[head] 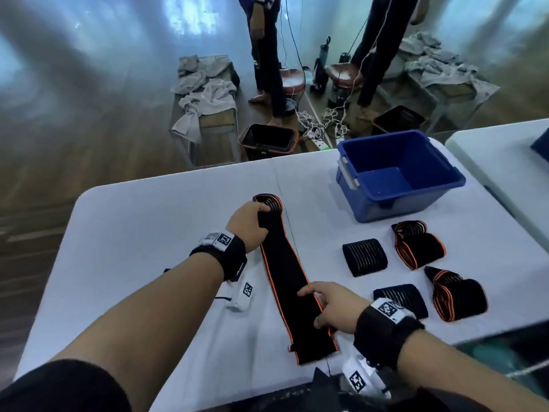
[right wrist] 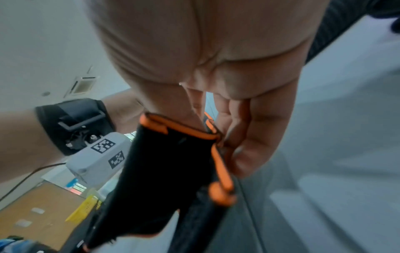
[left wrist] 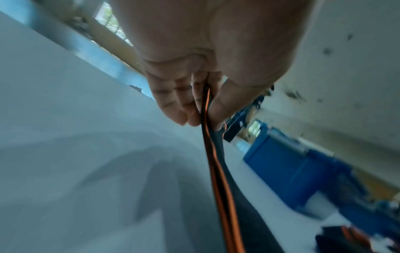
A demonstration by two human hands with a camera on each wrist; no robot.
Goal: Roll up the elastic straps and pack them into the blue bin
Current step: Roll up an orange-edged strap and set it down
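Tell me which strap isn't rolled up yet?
The long black strap with orange edges, stretched flat between the left hand and right hand. The other four beside it sit bundled.

Bare table [head: 154, 233] lies left of the strap [head: 289, 281]; four rolled straps [head: 364, 257] crowd the right.

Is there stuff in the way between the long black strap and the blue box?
Nothing visible blocks it. The strap lies stretched on the table, held by the left hand and the right hand. Bare table runs from it to the blue bin; the other straps lie nearer the person, off that path.
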